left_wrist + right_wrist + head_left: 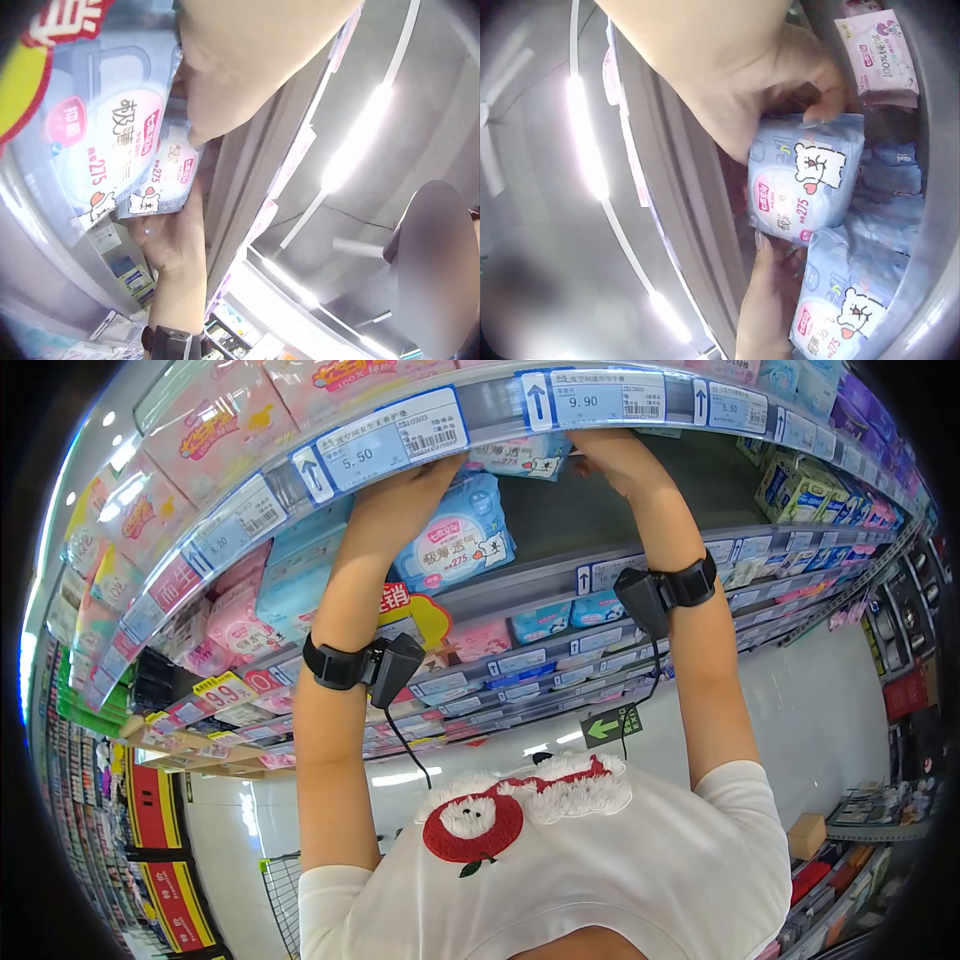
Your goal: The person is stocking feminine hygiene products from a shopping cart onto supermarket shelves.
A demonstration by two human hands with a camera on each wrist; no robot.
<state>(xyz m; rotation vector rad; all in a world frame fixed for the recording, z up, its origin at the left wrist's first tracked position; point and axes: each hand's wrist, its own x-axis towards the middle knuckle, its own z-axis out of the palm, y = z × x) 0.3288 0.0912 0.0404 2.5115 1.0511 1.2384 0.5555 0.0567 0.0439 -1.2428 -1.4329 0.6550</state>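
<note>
Between my two hands is a light-blue pack of sanitary pads [806,180] marked 275, with a white cartoon bear; in the head view the shelf edge partly covers this pack [518,460]. My right hand [799,79] grips one end, its fingertips bent onto the pack's edge. At the opposite end my left hand [769,292] holds the pack, a thumb showing at the corner. From the head view, the left hand [412,495] reaches in past a matching pack [462,535] at the shelf front, and the right hand [612,460] comes in under the price labels.
Above the hands runs a shelf edge [490,422] with price labels. A pink pack [881,60] lies deeper on the shelf, and several blue packs [885,191] stand in a row. Green-and-white boxes [800,485] sit to the right. A yellow promotion sign [425,622] hangs below the left hand.
</note>
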